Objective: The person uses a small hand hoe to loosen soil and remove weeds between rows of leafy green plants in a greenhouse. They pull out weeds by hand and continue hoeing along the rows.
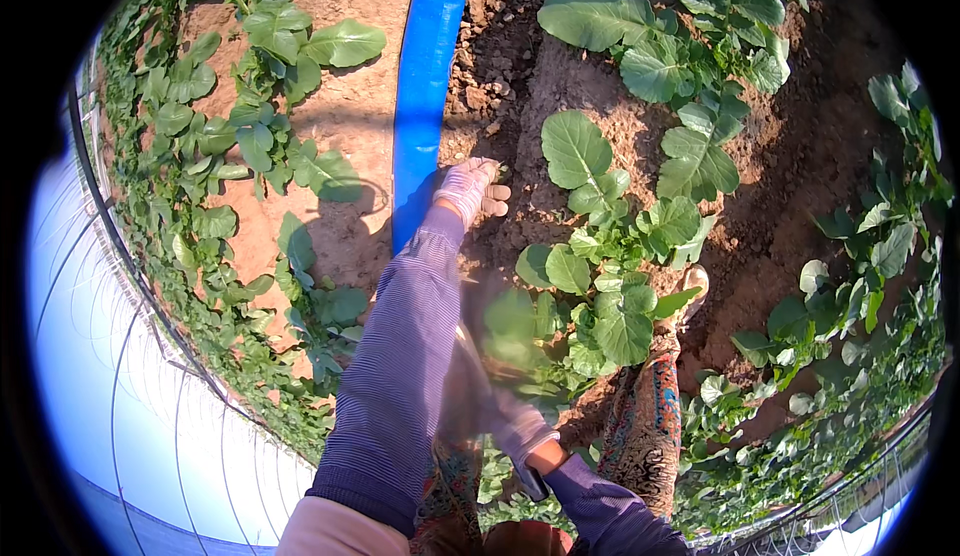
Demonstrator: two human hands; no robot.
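Observation:
My left hand (471, 190), in a pale knitted glove with tan fingertips, reaches down to the soil just right of a flat blue hose (431, 53). Its fingers are bent, and a tiny bit of green shows by the fingertips; whether they grip it is unclear. Nearer my body, my right hand (521, 428), also gloved and blurred, is closed around a handle-like object with a dark end (534, 485). The rest of that object is too blurred to make out. Broad-leaved green plants (622, 323) grow right of both hands, some leaves blurred.
Leafy crop rows (277, 30) stand left of the hose on pale soil, and more plants (855, 316) lie far right. My shoe (694, 289) and patterned trouser leg (645, 428) are among the plants. Curved greenhouse hoops (120, 376) cross the left rim.

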